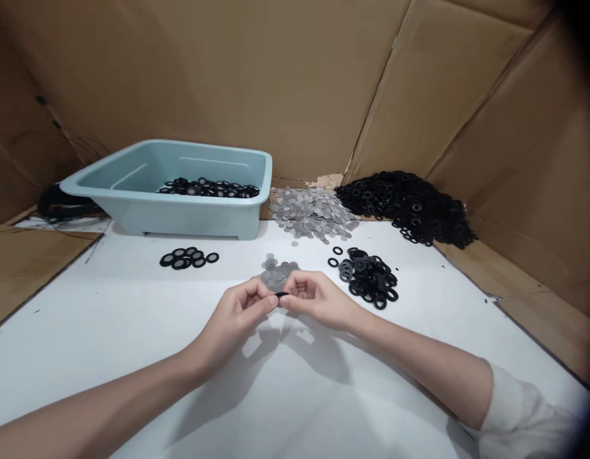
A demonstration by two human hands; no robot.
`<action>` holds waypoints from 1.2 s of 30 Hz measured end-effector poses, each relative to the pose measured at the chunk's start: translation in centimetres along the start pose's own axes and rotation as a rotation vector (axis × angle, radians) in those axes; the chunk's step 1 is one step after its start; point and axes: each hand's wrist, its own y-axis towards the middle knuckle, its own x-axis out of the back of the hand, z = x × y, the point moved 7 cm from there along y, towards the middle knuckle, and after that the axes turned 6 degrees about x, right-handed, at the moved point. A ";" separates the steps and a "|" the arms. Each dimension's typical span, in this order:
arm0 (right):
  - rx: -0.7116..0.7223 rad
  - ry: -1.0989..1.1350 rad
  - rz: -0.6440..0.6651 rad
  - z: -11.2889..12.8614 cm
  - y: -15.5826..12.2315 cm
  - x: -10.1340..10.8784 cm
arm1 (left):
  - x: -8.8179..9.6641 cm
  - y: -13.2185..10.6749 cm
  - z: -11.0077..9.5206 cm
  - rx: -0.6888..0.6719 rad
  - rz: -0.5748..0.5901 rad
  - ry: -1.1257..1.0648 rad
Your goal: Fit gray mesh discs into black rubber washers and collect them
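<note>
My left hand (240,312) and my right hand (314,298) meet over the white table (132,331), and their fingertips pinch one small black ring (281,294) between them. Just behind the fingers lies a small heap of grey mesh discs (276,271). A small pile of black rings (369,275) sits to the right of my right hand. A short row of black rings with discs in them (187,258) lies to the left, further back.
A pale blue tub (132,191) at the back left holds several black rings. A large heap of grey discs (311,213) and a big heap of black rings (410,204) lie at the back. Cardboard walls (295,76) enclose the table.
</note>
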 end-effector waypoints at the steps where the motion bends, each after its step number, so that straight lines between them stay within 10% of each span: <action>1: 0.011 -0.005 -0.014 0.2 0.0 0.1 | 0.0 0.0 0.0 0.004 0.009 -0.005; 12: -0.143 0.245 -0.136 -2.1 -0.1 -0.3 | -0.4 0.3 0.6 -0.022 0.016 0.126; 36: -0.087 0.178 0.082 -0.9 -0.6 -1.6 | -0.4 0.7 0.4 -0.082 0.024 0.204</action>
